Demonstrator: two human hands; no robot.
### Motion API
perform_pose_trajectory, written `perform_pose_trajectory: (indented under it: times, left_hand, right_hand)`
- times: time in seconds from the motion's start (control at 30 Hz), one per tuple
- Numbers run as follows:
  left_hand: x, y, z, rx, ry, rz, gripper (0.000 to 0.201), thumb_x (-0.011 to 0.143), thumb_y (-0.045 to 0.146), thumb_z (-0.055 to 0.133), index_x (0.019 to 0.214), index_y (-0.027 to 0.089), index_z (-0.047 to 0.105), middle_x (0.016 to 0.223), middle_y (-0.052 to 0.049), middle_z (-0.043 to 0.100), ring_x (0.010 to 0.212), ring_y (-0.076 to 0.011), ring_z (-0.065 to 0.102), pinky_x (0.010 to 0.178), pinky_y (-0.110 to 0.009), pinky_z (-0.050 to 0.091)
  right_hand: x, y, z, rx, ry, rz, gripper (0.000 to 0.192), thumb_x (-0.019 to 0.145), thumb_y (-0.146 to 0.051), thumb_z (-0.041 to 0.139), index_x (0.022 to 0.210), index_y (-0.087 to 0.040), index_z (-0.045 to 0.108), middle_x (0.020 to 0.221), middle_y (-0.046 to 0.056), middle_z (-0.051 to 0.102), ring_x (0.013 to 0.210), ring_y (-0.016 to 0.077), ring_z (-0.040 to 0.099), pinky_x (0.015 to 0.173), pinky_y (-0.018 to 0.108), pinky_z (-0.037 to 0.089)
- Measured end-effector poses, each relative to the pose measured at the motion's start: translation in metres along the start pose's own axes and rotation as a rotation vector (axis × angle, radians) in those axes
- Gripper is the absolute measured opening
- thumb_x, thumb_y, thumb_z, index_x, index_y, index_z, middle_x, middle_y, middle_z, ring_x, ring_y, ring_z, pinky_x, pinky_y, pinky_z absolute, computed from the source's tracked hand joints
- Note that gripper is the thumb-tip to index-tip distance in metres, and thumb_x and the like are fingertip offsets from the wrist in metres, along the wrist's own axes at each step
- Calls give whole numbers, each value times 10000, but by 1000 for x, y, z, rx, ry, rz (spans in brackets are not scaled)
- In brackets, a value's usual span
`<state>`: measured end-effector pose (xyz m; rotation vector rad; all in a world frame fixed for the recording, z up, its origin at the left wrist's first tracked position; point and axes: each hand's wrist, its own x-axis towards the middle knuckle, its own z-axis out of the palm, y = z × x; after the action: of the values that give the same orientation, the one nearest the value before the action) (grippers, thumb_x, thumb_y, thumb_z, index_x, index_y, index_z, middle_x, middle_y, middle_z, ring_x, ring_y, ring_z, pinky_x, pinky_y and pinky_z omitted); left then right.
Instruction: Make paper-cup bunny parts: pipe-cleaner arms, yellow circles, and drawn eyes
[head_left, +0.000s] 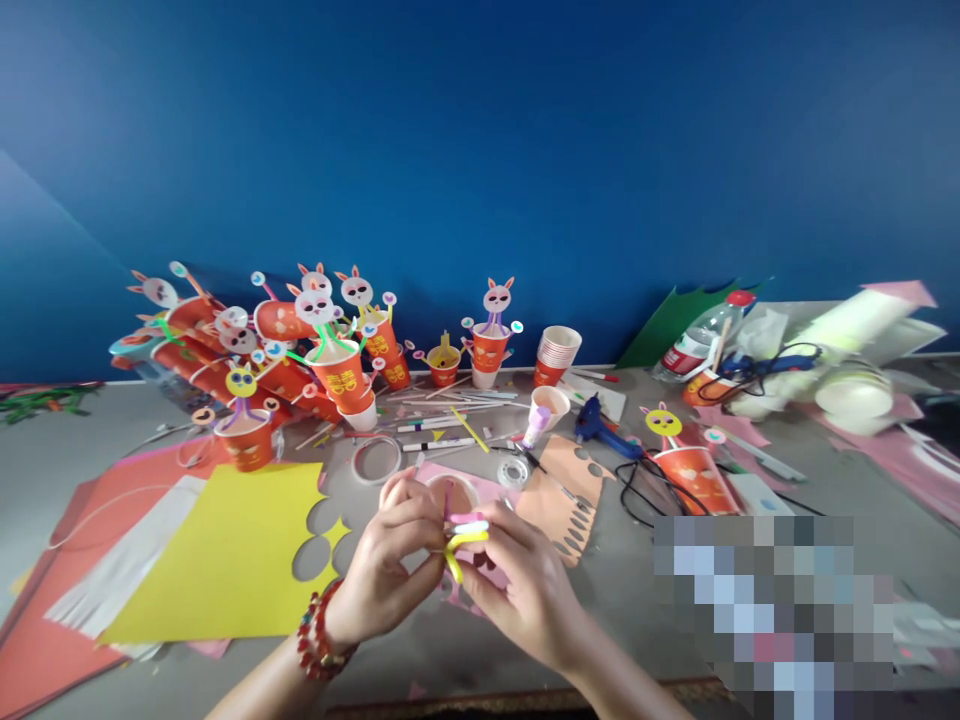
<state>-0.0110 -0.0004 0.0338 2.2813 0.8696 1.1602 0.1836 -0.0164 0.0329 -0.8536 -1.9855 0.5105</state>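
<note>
My left hand [397, 560], with red bead bracelets at the wrist, pinches the left ends of a few short, narrow strips, one pink, one white and one yellow. From the other side my right hand [529, 585] grips the same strips, its thumb and fingers closed. The yellow strip [454, 565] is bent, with one end pointing down between the hands. Whether they are straws or fuzzy sticks I cannot make out. Underneath, a pink sheet with cut-out holes [429, 472] lies on the table, partly hidden by my hands.
Left lies a yellow sheet [217, 550] with round cut-outs. Behind stand several orange paper cups with animal faces, one at the back [489, 352]. A roll of tape [377, 460], a blue glue gun [604, 430] with black cable and a plastic bottle [697, 335] are nearby.
</note>
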Motion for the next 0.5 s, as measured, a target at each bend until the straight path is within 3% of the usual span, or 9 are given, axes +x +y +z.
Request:
perform_pose_trajectory:
  times: [0.17,0.4,0.5]
  left_hand:
    - [-1,-5,4,-69,16,-19,125,852,105,658,822,207,595,816,12,654,844,-165,575,1021,-432,331]
    - [-1,-4,4,-135,8,-12,147,850,71,595,783,201,576,754,6,631,828,-172,538,968,-413,368]
    - [-2,-6,5,-141,-1,-39,127,854,113,639,780,201,584,777,5,651,849,-175,557,1027,-440,327]
  right_hand:
    - [-1,1,0,17,-16,55,68,909,-149,601,908,-216,613,963,75,653,914,195,656,764,281,537]
    - [-1,0,1,59,-17,31,93,907,-122,599,917,-214,605,950,65,645,885,179,657,774,280,528]
    - [-2,-1,2,42,-13,44,83,909,-129,604,910,-212,605,946,71,643,929,194,655,794,289,529]
